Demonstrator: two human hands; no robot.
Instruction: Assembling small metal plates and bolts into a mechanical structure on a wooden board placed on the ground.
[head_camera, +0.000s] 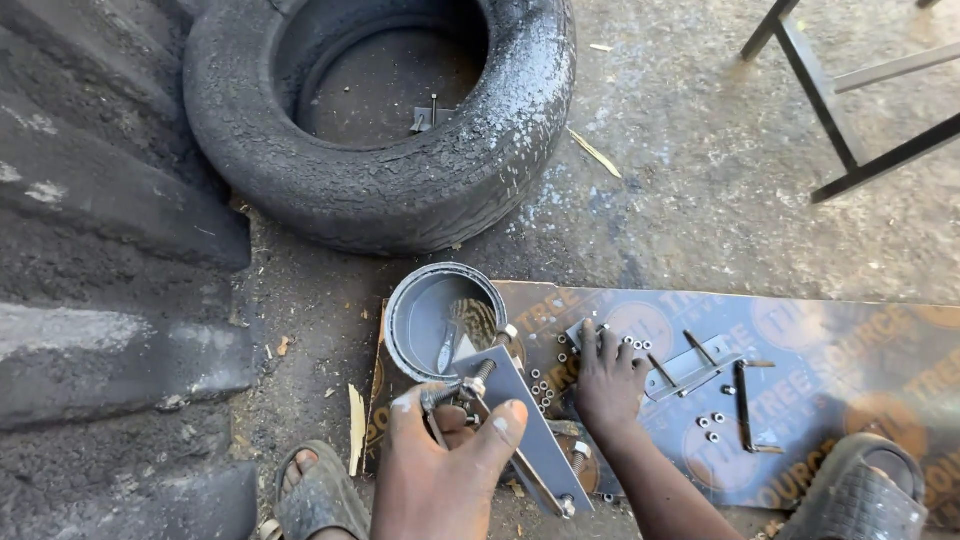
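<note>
My left hand (440, 470) grips a grey metal bracket (530, 425) with bolts beside the round tin (440, 320); my right hand (605, 385) presses on scattered nuts (545, 385) on the printed board (850, 350).

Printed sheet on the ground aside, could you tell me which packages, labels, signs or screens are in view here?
Printed sheet: flat on the ground under the hands, dark glossy brown board with round tan emblems and tan lettering; the right hand rests on it.
No separate packages, labels, signs or screens show.
</note>
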